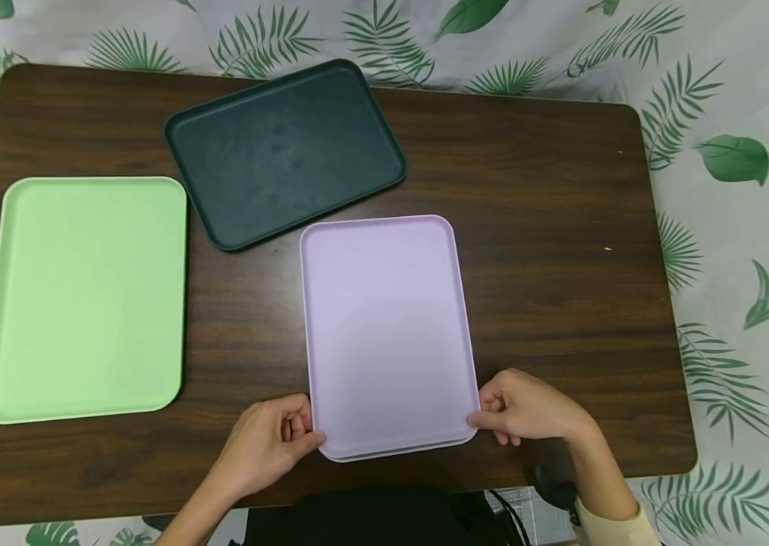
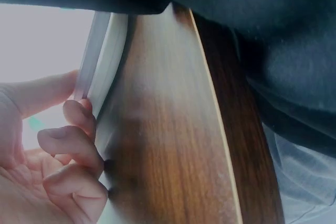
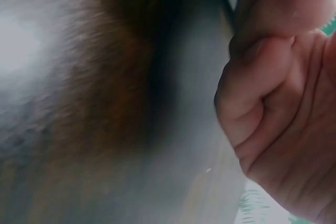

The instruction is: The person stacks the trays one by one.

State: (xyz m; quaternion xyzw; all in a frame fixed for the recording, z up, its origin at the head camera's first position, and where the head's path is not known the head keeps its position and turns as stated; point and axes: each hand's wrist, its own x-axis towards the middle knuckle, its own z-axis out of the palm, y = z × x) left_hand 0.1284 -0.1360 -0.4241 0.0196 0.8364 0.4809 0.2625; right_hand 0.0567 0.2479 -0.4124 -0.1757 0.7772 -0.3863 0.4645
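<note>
A rectangular lilac tray [image 1: 387, 326] lies near the front middle of the table, long side pointing away from me. A thin pale rim shows under its near edge, and the left wrist view has a whitish edge [image 2: 111, 51] beside the lilac one, like a second tray beneath. My left hand [image 1: 265, 440] pinches the lilac tray at its near left corner, thumb on the rim and fingers curled at the side. At the near right corner, my right hand [image 1: 528, 406] grips the rim between thumb and curled fingers. The right wrist view hides that contact.
A light green tray [image 1: 84, 303] lies at the left of the brown wooden table [image 1: 548, 189]. Behind the lilac tray, a dark green tray [image 1: 285, 152] sits at a slant. Leaf-patterned cloth [image 1: 739, 227] surrounds the far and right table edges.
</note>
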